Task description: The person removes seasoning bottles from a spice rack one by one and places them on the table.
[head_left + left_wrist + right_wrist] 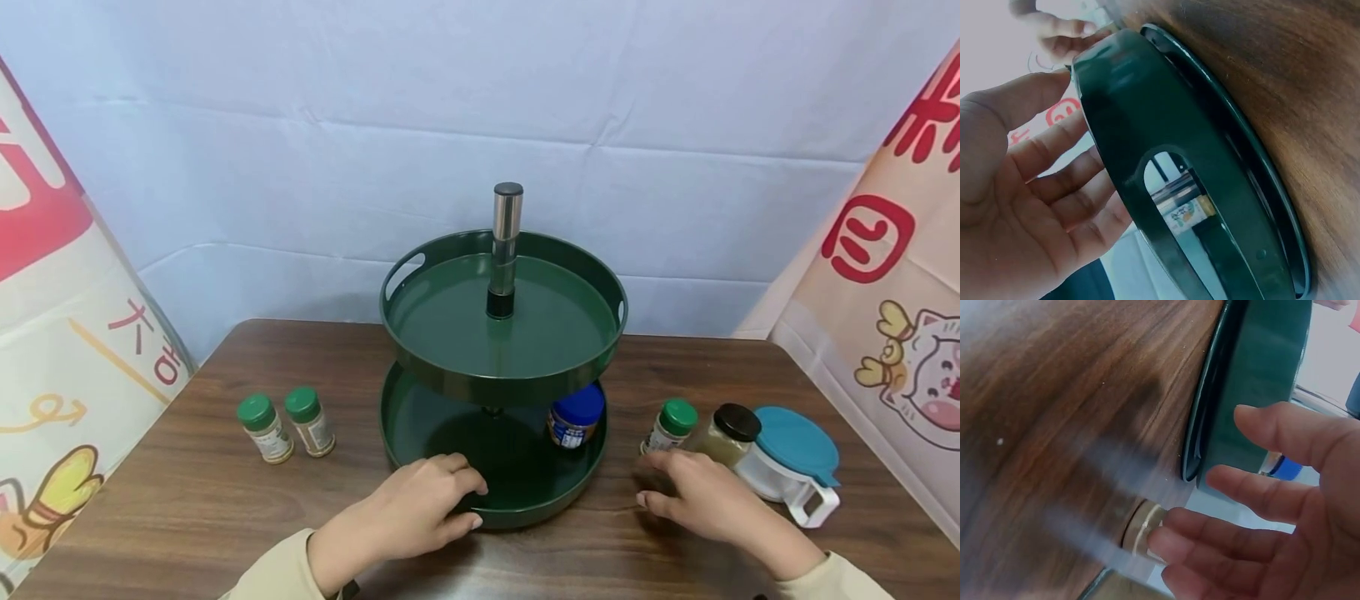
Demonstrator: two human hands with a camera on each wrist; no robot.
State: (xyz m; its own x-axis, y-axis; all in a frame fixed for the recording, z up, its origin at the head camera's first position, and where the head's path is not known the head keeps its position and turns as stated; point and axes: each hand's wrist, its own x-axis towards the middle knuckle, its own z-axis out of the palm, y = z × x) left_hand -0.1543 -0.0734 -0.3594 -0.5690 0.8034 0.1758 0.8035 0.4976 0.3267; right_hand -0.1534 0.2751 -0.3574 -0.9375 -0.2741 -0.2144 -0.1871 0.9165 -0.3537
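Note:
My left hand [420, 506] is at the front left rim of the green lower tray [517, 518] of a two-tier stand. In the left wrist view its loosely bent fingers [1079, 203] reach to the tray's rim, tips partly behind it. My right hand [701, 496] is right of the stand, thumb apart from the fingers. Its fingertips overlap the base of a green-capped spice jar [670, 427]; in the right wrist view they cover part of that base [1141, 528]. A blue-lidded jar [576, 417] stands inside the lower tray at the right.
The upper tray [457, 312] surrounds a metal post [507, 217]. Two green-capped spice jars [270, 437] stand on the left of the wooden table [187, 500]. Right of my right hand are a black-capped jar [729, 435] and a white container [772, 471] with a blue lid and a handle.

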